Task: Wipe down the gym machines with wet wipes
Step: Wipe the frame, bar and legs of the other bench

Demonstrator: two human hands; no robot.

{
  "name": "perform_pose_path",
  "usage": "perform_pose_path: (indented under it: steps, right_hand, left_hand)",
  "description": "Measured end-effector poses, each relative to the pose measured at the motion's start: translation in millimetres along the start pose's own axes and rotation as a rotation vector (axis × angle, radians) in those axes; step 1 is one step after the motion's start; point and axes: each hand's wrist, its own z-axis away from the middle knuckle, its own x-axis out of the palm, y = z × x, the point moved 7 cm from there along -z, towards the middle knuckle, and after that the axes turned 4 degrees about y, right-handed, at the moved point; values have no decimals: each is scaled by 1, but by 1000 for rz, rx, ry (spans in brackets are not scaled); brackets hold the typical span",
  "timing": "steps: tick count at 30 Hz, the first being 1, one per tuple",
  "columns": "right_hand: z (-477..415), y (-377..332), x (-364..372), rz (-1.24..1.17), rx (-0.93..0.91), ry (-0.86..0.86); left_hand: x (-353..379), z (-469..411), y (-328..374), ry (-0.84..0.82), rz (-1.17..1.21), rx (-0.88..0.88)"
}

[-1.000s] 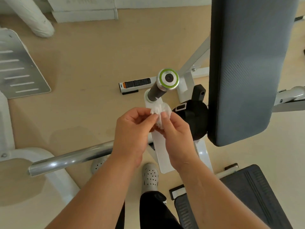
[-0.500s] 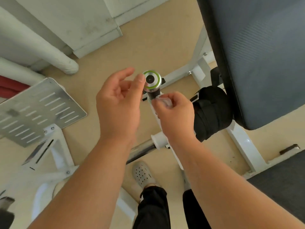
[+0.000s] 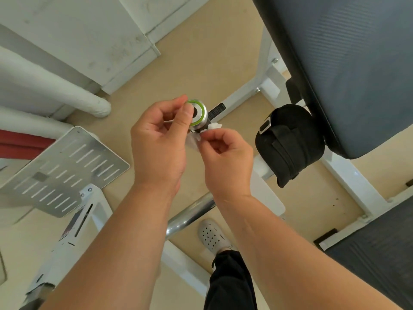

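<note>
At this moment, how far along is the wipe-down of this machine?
Nothing shows as finished. In hand: the right hand pinches the white wipe just under the handle's green-ringed end cap, and the left hand fingers the cap. Left: the grey back pad and chrome bar, untouched now.

wet wipe [image 3: 194, 139]: white, crumpled
handle end cap [image 3: 197, 113]: silver, bright green ring, dark centre
back pad [image 3: 348, 59]: slate blue-grey, fine ribbed weave
roller pad [image 3: 288, 142]: black
machine frame [image 3: 348, 175]: white
foot plate [image 3: 60, 171]: bare grey metal, rows of slanted slots
floor [image 3: 201, 63]: tan
shoe [image 3: 212, 237]: pale grey, dotted with dark holes
trouser leg [image 3: 230, 285]: black
</note>
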Motion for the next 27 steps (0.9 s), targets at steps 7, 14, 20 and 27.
perform_pose_path:
  steps: [7,14,20,27]
  right_hand:
    - [-23,32,-4,213,146,107]
    - [-6,-13,-5,80,23,-9]
    - [-20,-11,-4,280,-112,-92]
    - [-53,2,-13,608,-133,-122]
  left_hand:
    - [2,6,-5,76,-11,95]
    - [0,7,-7,67,1,69]
    - [2,6,-7,61,-5,67]
    - [-4,6,-7,125,-85,125]
